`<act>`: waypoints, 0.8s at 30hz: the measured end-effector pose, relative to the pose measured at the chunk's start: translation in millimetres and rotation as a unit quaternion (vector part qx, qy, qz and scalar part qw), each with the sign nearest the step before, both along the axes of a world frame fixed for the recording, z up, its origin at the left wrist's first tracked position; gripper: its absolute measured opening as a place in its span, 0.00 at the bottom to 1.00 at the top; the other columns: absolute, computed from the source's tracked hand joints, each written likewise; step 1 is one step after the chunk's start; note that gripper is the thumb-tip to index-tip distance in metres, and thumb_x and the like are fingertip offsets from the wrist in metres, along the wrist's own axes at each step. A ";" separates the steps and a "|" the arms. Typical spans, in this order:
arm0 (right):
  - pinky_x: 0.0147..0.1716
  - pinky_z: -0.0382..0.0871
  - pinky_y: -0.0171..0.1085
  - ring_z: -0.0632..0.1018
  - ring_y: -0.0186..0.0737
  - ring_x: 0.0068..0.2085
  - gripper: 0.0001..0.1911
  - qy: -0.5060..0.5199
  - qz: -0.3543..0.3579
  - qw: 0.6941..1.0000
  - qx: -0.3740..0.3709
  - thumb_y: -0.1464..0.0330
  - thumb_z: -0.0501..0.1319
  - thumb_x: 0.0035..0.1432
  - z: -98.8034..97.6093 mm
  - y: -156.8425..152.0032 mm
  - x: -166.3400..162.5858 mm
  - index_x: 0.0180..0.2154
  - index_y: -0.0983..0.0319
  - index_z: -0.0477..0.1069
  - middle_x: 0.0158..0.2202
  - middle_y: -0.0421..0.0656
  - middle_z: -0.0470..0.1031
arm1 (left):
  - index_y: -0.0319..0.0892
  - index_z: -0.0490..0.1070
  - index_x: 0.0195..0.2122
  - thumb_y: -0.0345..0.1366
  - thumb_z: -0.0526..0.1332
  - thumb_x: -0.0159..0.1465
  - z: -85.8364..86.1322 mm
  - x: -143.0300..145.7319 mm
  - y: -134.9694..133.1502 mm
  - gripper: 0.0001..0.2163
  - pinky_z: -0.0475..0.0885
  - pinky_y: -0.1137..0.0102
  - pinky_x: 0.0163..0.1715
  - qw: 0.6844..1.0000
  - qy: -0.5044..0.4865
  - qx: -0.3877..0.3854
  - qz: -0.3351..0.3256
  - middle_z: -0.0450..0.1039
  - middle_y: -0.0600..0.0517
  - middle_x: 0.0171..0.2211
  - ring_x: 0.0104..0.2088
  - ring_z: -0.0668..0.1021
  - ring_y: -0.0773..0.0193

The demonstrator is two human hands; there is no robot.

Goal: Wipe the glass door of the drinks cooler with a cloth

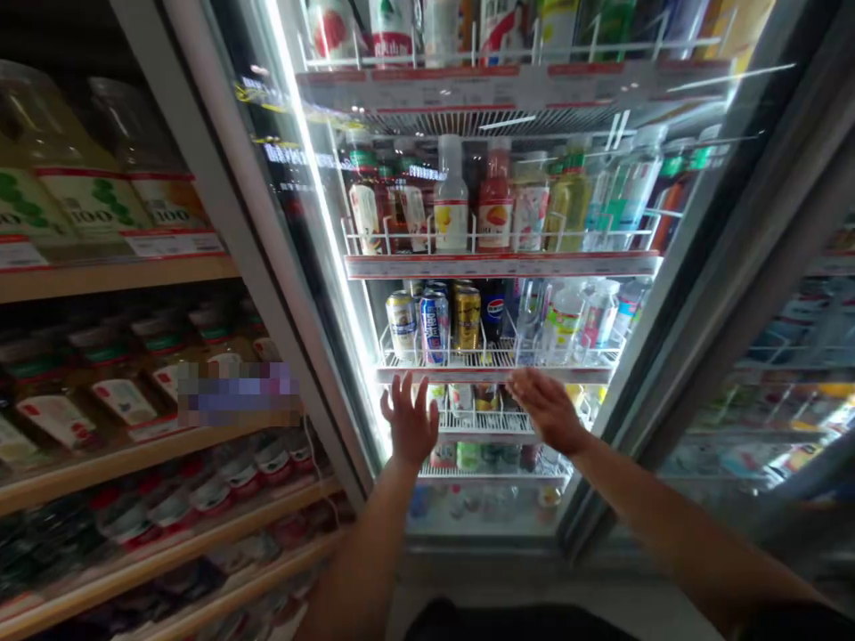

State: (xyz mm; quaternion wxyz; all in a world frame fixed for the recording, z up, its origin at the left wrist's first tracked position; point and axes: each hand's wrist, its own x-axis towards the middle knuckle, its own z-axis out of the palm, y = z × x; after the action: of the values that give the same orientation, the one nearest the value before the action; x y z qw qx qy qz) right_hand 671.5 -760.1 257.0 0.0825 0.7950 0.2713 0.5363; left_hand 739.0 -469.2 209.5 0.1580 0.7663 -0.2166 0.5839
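Observation:
My left hand (pixel 410 418) is raised in front of the lit drinks fridge, its fingers spread and holding nothing. Level with it, my right hand (pixel 546 408) reaches in from the right, fingers stretched out and turned toward the left, with nothing seen in it. Both are nearest the fridge's lower shelves. Just above them stand a white can (pixel 402 325), a blue can (pixel 434 328) and a gold can (pixel 466 319) in a wire rack. A dark Pepsi bottle (pixel 494 309) is beside the gold can. Whether either hand touches the glass I cannot tell.
Bottles of juice (pixel 451 209) line the shelf above. Reflections lie across the fridge glass (pixel 304 165). On the left, wooden shelves (pixel 120 278) carry large juice bottles (pixel 86 191). A grey door frame (pixel 674 356) runs along the right, beside another stocked fridge.

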 end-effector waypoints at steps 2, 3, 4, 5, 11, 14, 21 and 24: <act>0.62 0.61 0.38 0.69 0.35 0.63 0.27 0.026 0.023 0.998 -0.059 0.75 0.53 0.67 -12.0 -7.1 -9.3 0.65 0.53 0.62 0.60 0.36 0.73 | 0.46 0.55 0.69 0.33 0.59 0.66 3.4 0.3 -11.1 0.30 0.50 0.48 0.67 1.000 -0.008 0.023 -0.018 0.55 0.40 0.69 0.72 0.52 0.46; 0.62 0.60 0.37 0.69 0.34 0.63 0.26 0.026 0.017 0.998 -0.058 0.74 0.54 0.67 -11.8 -12.6 -11.9 0.64 0.52 0.63 0.59 0.35 0.74 | 0.47 0.56 0.69 0.33 0.59 0.66 6.0 0.8 -16.3 0.29 0.50 0.48 0.67 0.999 -0.011 0.031 -0.024 0.56 0.41 0.69 0.72 0.52 0.47; 0.62 0.60 0.38 0.69 0.35 0.63 0.27 0.017 0.000 0.999 -0.036 0.74 0.55 0.66 -6.7 -19.8 -12.9 0.64 0.51 0.63 0.59 0.34 0.74 | 0.48 0.56 0.68 0.33 0.59 0.66 9.2 1.6 -21.4 0.29 0.49 0.48 0.67 0.999 -0.013 0.035 -0.028 0.56 0.42 0.69 0.72 0.52 0.47; 0.63 0.59 0.40 0.67 0.38 0.64 0.28 0.003 -0.025 1.000 -0.004 0.74 0.56 0.66 2.0 -28.4 -12.5 0.65 0.51 0.62 0.59 0.35 0.74 | 0.49 0.56 0.69 0.34 0.59 0.66 12.4 2.6 -26.3 0.29 0.48 0.48 0.68 0.999 -0.014 0.034 -0.029 0.56 0.42 0.69 0.72 0.52 0.48; 0.61 0.64 0.47 0.65 0.46 0.64 0.31 -0.057 -0.048 0.990 0.118 0.75 0.56 0.65 20.7 -63.8 -13.7 0.67 0.54 0.59 0.61 0.43 0.71 | 0.51 0.52 0.70 0.35 0.58 0.67 22.7 11.1 -48.8 0.30 0.43 0.47 0.69 0.999 -0.016 0.025 -0.030 0.50 0.45 0.71 0.73 0.46 0.48; 0.58 0.68 0.37 0.71 0.37 0.58 0.29 -0.003 -0.004 0.999 0.040 0.75 0.55 0.65 -6.8 -65.0 -24.9 0.66 0.54 0.61 0.57 0.39 0.75 | 0.51 0.50 0.71 0.35 0.58 0.67 21.2 14.4 -50.9 0.31 0.43 0.46 0.69 0.999 -0.031 0.031 -0.023 0.48 0.45 0.72 0.73 0.45 0.48; 0.59 0.64 0.52 0.70 0.51 0.60 0.29 -0.096 -0.104 0.967 0.211 0.73 0.55 0.65 15.1 -108.5 -15.8 0.66 0.54 0.61 0.63 0.49 0.67 | 0.52 0.50 0.71 0.36 0.57 0.67 18.0 16.6 -53.6 0.31 0.42 0.44 0.68 0.999 -0.031 0.011 -0.023 0.49 0.46 0.71 0.72 0.46 0.47; 0.56 0.67 0.52 0.72 0.51 0.57 0.31 -0.104 -0.132 0.959 0.229 0.73 0.55 0.64 -12.9 -101.5 -22.1 0.68 0.53 0.57 0.61 0.52 0.67 | 0.51 0.50 0.71 0.36 0.57 0.67 18.9 15.5 -54.6 0.31 0.42 0.45 0.69 0.999 -0.036 0.015 -0.019 0.47 0.46 0.72 0.73 0.46 0.47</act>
State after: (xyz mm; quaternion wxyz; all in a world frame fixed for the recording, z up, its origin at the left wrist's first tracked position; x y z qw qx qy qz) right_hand 649.4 -861.6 244.1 -0.0042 0.7610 0.0240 0.6483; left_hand 754.5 -523.8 228.3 0.1497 0.7427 -0.2458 0.6047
